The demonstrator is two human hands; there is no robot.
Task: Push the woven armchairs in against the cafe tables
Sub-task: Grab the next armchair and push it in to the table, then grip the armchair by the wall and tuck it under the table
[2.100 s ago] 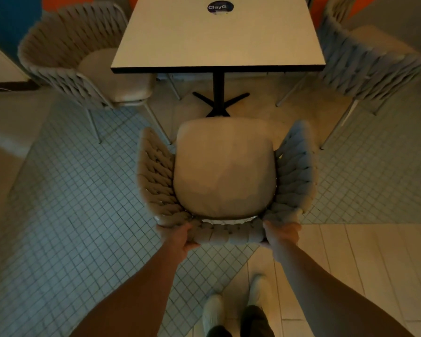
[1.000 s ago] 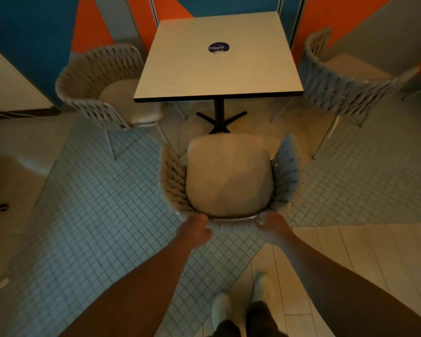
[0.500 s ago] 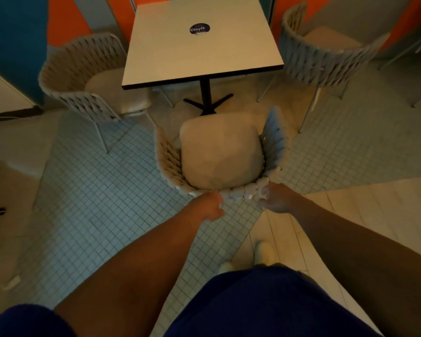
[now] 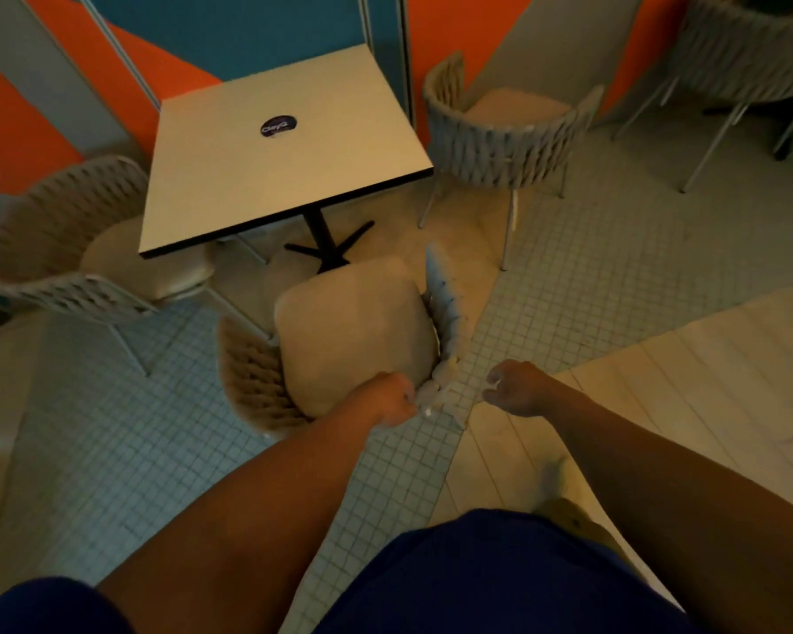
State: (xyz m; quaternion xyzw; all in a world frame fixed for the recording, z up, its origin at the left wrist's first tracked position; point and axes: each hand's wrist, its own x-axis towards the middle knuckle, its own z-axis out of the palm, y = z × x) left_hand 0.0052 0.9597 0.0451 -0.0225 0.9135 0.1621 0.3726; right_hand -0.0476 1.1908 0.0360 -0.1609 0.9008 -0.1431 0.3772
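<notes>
The near woven armchair [image 4: 353, 331] stands on the tiled floor in front of the square cafe table [image 4: 271, 176]. Its seat front is close to the table's black foot [image 4: 326, 249], short of the table edge. The chair is turned a little to the right. My left hand [image 4: 388, 400] is closed at the chair's back rim. My right hand [image 4: 516, 393] hangs just right of the rim, clear of it, fingers loosely curled and holding nothing.
A second woven armchair [image 4: 56, 249] sits at the table's left side, its seat partly under the top. A third armchair [image 4: 500, 135] stands right of the table, apart from it. Another chair [image 4: 742, 52] is at the far right. Painted wall panels [image 4: 436, 25] close the back.
My right hand has come off the chair's back rim and moved right. The view has swung right and tilted. The chair sits closer to the table foot than two seconds ago.
</notes>
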